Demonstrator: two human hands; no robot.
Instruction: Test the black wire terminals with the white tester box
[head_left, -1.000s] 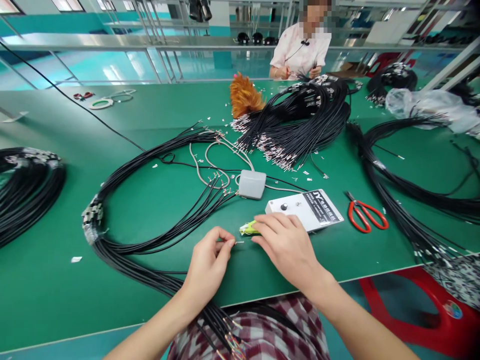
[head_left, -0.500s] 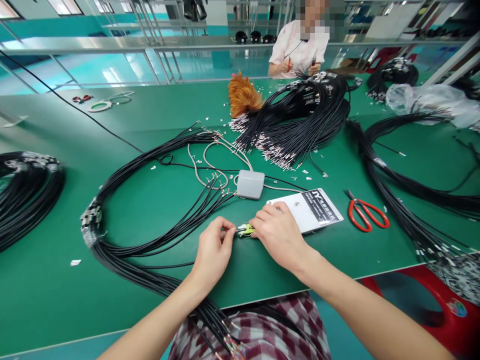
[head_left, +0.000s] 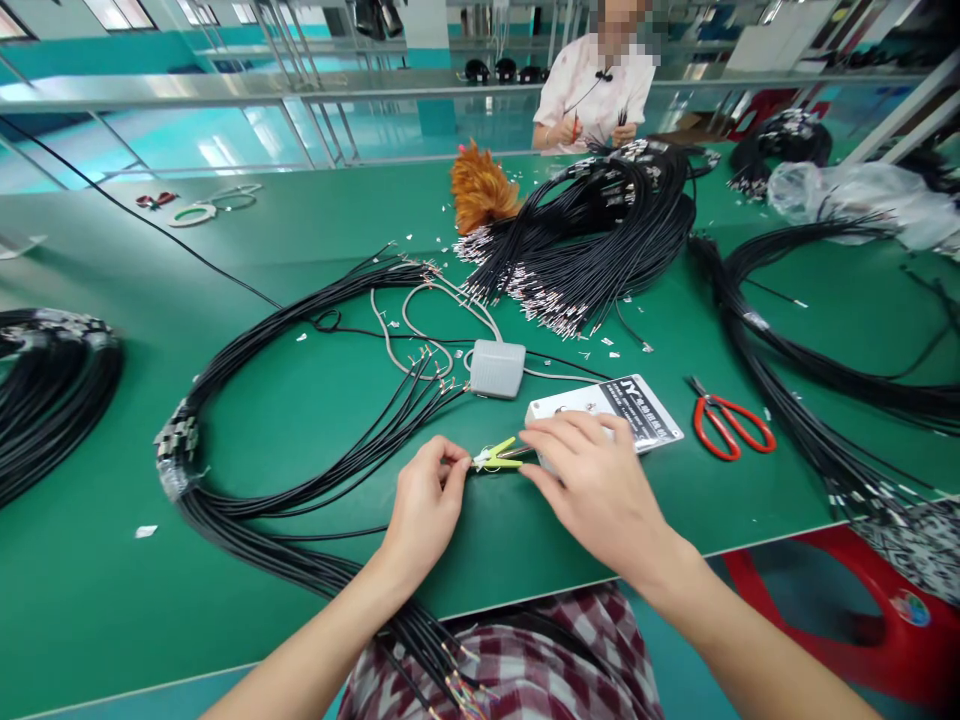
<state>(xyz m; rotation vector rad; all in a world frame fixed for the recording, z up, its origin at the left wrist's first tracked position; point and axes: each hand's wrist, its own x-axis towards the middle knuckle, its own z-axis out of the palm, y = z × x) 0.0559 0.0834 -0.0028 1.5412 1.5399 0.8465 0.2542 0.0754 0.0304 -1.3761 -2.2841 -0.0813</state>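
The left hand (head_left: 424, 505), low in the frame's centre, had thumb and forefinger pinched shut on a wire end (head_left: 466, 464), its tip at the mouth of the yellow clip (head_left: 496, 458). The right hand (head_left: 600, 490) lay just right of it, fingers spread loosely over the clip's tail and the near edge of the white box (head_left: 637, 415), gripping nothing that could be made out. By the look of it, the wire was being seated in the clip; the next move would need a steady, straight push by the left fingers. The wire's black cable ran down-left into the bundle (head_left: 247, 500). Above centre sat a grey pedal (head_left: 497, 368); red scissors (head_left: 731, 425) lay right of the box.
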